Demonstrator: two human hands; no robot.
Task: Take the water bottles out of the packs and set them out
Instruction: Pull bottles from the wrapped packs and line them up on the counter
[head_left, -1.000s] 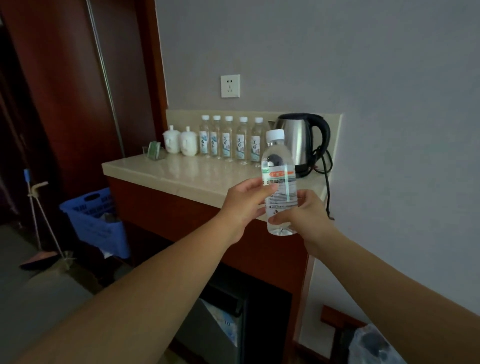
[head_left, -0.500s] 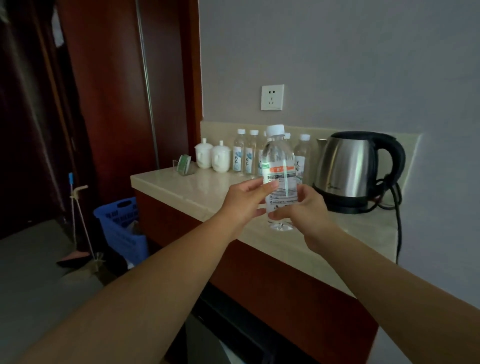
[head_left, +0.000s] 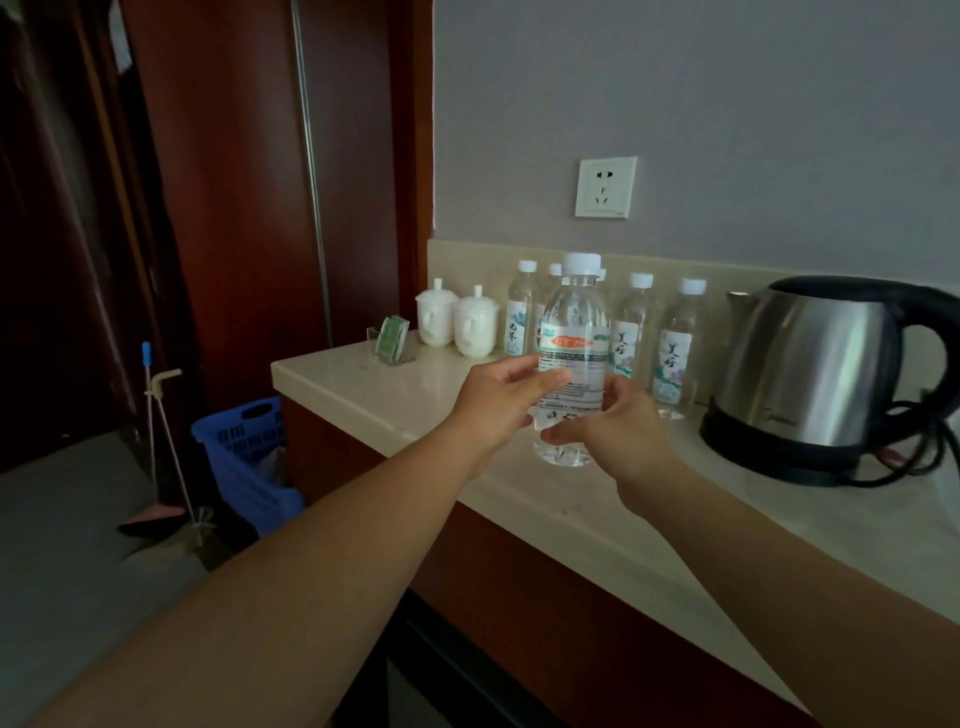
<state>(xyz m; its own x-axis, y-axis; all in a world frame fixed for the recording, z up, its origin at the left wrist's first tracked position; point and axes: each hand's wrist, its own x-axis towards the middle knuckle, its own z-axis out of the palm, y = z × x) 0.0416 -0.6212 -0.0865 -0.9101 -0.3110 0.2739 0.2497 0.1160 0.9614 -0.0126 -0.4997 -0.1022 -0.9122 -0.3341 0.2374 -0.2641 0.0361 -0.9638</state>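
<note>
A clear plastic water bottle with a white cap and an orange-marked label (head_left: 571, 358) stands upright in both hands over the front part of a cream stone countertop (head_left: 395, 400). The left hand (head_left: 496, 408) grips it from the left at label height, fingers curled round the side and the thumb laid across the front. The right hand (head_left: 610, 434) holds the lower part from the right, fingertips wrapped just above the base. Whether the base touches the counter cannot be told. Behind the held bottle, along the back edge against the wall, stands a row of similar white-capped bottles with pale illustrated labels (head_left: 675, 353), all upright and close together. To their left sit two white lidded porcelain cups (head_left: 436, 317), and beside those a small clear holder with green packets (head_left: 392, 340). To the right of the row is a stainless steel electric kettle with a black handle (head_left: 810, 374) on its base. A white wall socket (head_left: 605, 187) is above the bottles. On the floor to the left is a blue plastic basket (head_left: 241, 447).
</note>
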